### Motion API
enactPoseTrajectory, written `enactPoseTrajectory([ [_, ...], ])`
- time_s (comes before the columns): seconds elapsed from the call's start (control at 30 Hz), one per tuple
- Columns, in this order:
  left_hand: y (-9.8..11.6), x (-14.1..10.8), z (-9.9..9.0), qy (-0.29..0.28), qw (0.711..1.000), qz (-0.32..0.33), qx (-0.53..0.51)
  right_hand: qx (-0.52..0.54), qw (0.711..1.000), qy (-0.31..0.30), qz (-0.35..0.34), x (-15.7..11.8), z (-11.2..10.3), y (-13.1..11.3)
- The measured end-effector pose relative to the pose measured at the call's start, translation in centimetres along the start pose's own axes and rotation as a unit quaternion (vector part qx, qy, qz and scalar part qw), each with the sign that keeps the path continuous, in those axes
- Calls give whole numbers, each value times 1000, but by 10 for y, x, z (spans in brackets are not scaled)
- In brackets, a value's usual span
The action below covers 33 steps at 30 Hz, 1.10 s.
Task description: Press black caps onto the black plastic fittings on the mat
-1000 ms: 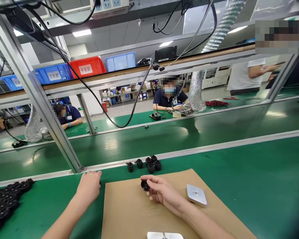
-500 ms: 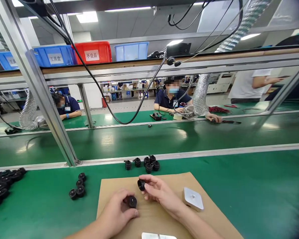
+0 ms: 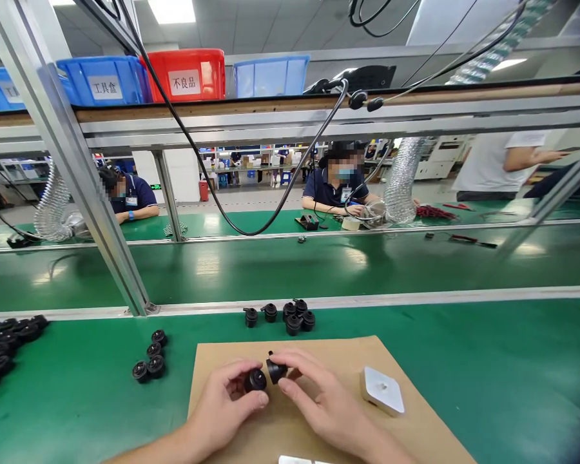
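Observation:
Over the brown cardboard sheet [image 3: 232,444], my left hand [image 3: 222,403] grips a round black part [image 3: 255,380] between thumb and fingers, its face turned to the right. Close beside it, my right hand [image 3: 316,393] pinches a black cap-like part [image 3: 275,370] with a small nub on top. The two parts are very near each other; a narrow gap seems to lie between them. To the right of my right hand, a pale square block [image 3: 383,389] with a small raised pin rests on the cardboard. A white piece [image 3: 297,460] shows partly at the bottom edge.
Several black capped parts [image 3: 292,322] stand behind the cardboard. Several round black parts [image 3: 155,366] sit to its left, and a large pile [image 3: 0,351] lies at far left. A metal post [image 3: 111,245] rises from the bench. Two seated people work across the green belt [image 3: 251,270].
My hands have brought the two black parts closer together. The right-hand part has turned so its side now faces me. The view has tilted slightly downward, and a co-worker's hand across the belt has withdrawn.

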<state>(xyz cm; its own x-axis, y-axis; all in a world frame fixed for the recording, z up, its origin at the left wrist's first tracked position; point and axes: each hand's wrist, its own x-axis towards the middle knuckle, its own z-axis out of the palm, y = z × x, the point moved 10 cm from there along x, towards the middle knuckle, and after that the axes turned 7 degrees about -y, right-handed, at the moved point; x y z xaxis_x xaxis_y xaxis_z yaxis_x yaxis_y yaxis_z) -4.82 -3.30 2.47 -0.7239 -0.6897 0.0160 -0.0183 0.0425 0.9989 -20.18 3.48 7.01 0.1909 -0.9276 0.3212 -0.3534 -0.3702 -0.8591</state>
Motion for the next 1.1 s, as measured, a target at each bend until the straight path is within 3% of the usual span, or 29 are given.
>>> enactPoseTrajectory([
  [0.27,17,-1,5,-26,996,86,7,-89,993,-15,-76,0,5,-19],
  [1.1,-2,-4,-4,29,996,38,-69,-113,989,4,-95,2,11,-25],
])
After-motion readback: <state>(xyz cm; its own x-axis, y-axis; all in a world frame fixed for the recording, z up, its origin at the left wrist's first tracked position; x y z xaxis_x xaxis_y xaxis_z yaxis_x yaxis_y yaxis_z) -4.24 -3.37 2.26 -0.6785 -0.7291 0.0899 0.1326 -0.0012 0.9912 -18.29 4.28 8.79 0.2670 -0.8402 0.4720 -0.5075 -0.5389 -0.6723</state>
